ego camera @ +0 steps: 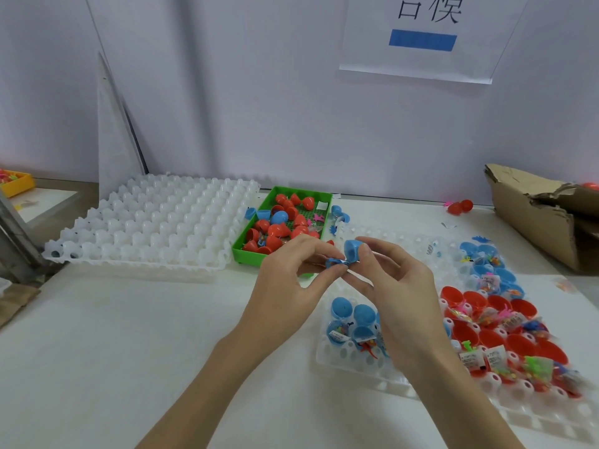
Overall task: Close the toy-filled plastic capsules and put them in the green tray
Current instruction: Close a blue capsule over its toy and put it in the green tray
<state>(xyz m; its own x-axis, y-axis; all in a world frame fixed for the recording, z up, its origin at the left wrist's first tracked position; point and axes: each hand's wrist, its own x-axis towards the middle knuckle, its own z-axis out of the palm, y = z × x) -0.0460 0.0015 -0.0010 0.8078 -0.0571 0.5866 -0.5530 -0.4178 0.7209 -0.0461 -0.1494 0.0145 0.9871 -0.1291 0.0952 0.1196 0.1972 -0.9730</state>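
Head view shows both hands, left hand (pixel 293 270) and right hand (pixel 389 273), pinching an apparently unclosed blue capsule (pixel 348 254) near the part-filled green tray (pixel 249 254), with many open capsules (pixel 505 322) waiting right.

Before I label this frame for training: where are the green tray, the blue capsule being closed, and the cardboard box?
green tray (pixel 249 254), head view, near front rim.
blue capsule (pixel 352 248), head view, upper half.
cardboard box (pixel 531 222), head view, torn front wall.
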